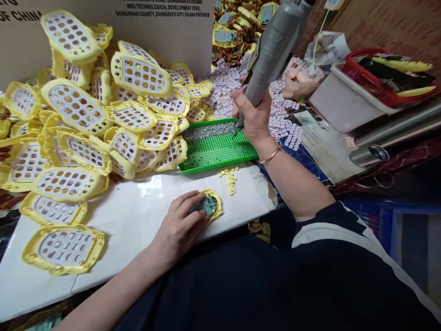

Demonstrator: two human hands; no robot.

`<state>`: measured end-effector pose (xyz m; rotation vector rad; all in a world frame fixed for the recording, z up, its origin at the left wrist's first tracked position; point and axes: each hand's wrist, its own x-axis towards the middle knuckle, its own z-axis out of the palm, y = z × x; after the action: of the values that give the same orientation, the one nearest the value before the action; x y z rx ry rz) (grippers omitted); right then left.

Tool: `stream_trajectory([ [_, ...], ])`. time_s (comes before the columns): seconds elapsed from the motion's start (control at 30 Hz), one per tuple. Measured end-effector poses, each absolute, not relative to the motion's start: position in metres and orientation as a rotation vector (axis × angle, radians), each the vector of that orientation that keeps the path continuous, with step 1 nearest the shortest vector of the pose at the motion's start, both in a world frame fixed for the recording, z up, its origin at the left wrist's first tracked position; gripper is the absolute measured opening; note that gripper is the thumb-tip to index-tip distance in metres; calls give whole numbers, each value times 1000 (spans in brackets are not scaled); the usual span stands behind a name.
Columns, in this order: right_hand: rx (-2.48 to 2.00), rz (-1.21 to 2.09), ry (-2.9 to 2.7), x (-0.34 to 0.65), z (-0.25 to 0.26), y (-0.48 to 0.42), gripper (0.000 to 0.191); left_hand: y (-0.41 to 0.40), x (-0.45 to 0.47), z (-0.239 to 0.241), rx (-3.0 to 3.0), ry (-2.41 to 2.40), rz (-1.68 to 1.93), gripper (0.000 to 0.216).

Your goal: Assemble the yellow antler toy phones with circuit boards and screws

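Observation:
My left hand [181,223] lies on a small yellow casing [214,205] with a green circuit board in it, fingers pressed over it on the white work surface [138,202]. My right hand [253,117] grips a grey electric screwdriver [272,48], held tilted, its tip down at the back of a green perforated tray [217,151] where a heap of small silver screws [208,130] lies. A few tiny yellow parts [230,177] sit between the tray and the casing.
A large pile of yellow keypad shells [86,119] fills the left side before a cardboard box [165,23]. White key caps [282,119] are scattered behind the tray. At right stand a white bin [341,99], a red basket [379,78] and a steel flask [389,138].

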<state>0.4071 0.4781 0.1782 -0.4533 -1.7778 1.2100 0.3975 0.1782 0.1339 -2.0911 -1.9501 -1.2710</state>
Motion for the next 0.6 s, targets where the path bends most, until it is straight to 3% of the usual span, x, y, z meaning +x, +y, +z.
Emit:
stream_trajectory([
  [0.2, -507, 1009, -1927, 413, 171, 477, 75, 175, 397, 135, -2117, -1989, -1251, 10],
  [0.47, -440, 985, -1884, 415, 169, 472, 56, 176, 397, 133, -2123, -1970, -1272, 13],
  [0.6, -519, 981, -1899, 414, 171, 472, 61, 177, 397, 134, -2096, -1975, -1269, 9],
])
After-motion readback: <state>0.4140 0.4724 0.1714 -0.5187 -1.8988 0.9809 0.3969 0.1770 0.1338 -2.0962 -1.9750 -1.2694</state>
